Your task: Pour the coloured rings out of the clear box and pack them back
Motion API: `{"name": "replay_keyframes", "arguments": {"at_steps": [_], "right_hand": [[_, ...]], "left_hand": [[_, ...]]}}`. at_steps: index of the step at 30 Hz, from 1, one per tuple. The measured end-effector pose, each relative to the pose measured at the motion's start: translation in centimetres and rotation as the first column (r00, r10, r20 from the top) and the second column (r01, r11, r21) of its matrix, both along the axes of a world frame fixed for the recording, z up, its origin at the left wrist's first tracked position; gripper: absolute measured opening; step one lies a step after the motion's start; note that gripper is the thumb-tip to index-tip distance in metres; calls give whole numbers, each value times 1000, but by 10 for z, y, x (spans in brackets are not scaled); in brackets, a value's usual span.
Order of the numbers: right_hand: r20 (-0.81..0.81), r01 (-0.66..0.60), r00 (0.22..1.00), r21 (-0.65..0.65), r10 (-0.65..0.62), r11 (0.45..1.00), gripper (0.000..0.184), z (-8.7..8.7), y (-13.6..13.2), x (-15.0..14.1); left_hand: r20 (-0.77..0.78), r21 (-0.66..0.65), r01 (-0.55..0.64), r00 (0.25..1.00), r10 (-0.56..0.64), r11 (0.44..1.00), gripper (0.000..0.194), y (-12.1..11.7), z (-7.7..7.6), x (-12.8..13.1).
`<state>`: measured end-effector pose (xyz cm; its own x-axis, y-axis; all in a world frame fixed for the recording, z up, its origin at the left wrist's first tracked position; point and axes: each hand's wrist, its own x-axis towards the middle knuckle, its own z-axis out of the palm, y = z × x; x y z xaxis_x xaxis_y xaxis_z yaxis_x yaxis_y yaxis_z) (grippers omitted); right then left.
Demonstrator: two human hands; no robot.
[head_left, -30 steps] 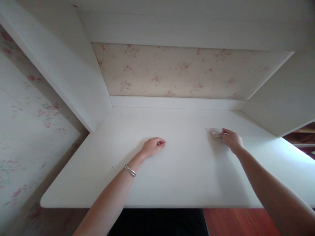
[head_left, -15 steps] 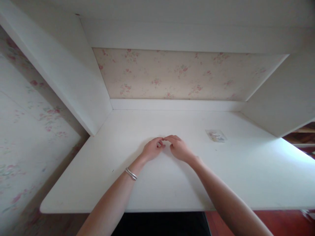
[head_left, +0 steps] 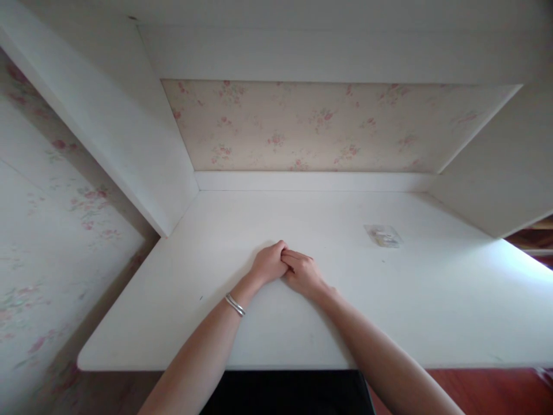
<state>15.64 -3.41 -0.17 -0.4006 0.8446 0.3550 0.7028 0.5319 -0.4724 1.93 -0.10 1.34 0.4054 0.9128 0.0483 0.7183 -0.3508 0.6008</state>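
Observation:
On the white desk my two hands are pressed together, close to the middle. My left hand is closed, its fingers curled inward against the other hand, and a silver bangle circles that wrist. Fingers of my right hand are closed and lapped against the left one. Whatever may lie between the palms is hidden. To the right, apart from both hands, a small clear plastic packet with pale contents lies flat; its contents are too small to make out.
White side panels, the left panel and the right panel, flank the desk. Behind it runs a low white ledge below floral wallpaper. A dark seat-like shape sits under the front edge.
Earlier my fingertips met with a gap between the palms. Now the hands have come together, the right moving left and slightly down, its fingers folded against the left. The view shifted slightly.

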Motion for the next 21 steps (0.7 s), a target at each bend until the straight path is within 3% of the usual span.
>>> {"name": "replay_keyframes", "arguments": {"at_steps": [6, 11, 21], "right_hand": [[-26, -12, 1000, 28, 13, 1000, 30, -1, 3, 1], [-58, -28, 998, 26, 29, 999, 29, -2, 2, 0], [-32, 16, 999, -18, -17, 1000, 27, 2, -1, -1]], "left_hand": [[37, 57, 27, 999, -29, 998, 28, -1, 0, 2], [114, 83, 137, 983, -146, 987, 41, -1, 1, 0], [114, 91, 146, 981, -156, 985, 33, 3, -4, -1]]}}
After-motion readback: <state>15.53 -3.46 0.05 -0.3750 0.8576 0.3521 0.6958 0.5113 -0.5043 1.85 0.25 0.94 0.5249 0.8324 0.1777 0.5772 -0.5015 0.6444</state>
